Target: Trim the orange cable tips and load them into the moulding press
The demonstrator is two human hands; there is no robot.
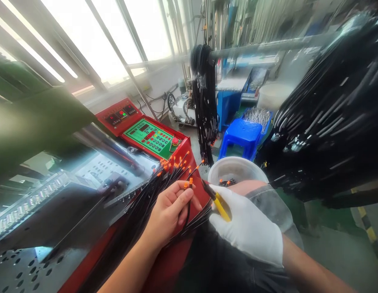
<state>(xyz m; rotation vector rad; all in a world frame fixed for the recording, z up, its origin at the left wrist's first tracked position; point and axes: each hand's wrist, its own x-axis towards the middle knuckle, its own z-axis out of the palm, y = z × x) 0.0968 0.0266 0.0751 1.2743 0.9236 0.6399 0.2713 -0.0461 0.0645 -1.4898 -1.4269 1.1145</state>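
Observation:
My bare left hand [171,205] pinches black cables whose orange tips [188,184] stick up above the thumb. Wrapped in a white glove, my right hand [242,221] grips yellow-handled cutting pliers [220,204], their dark jaws pointing up and left toward the cable tips without visibly touching them. Behind my left hand, a bundle of black cables [146,199] with many orange ends lies along the red machine's edge. A few more cables [201,217] pass between my two hands. The fingers of my right hand are partly hidden by the glove's angle.
A red control box [152,136] with a green panel stands ahead. Past my right hand is a white bucket [213,173] with orange-tipped pieces inside. Black cable bundles [204,93] hang from a rail, with a larger mass [326,122] at right. A blue stool [241,134] stands behind.

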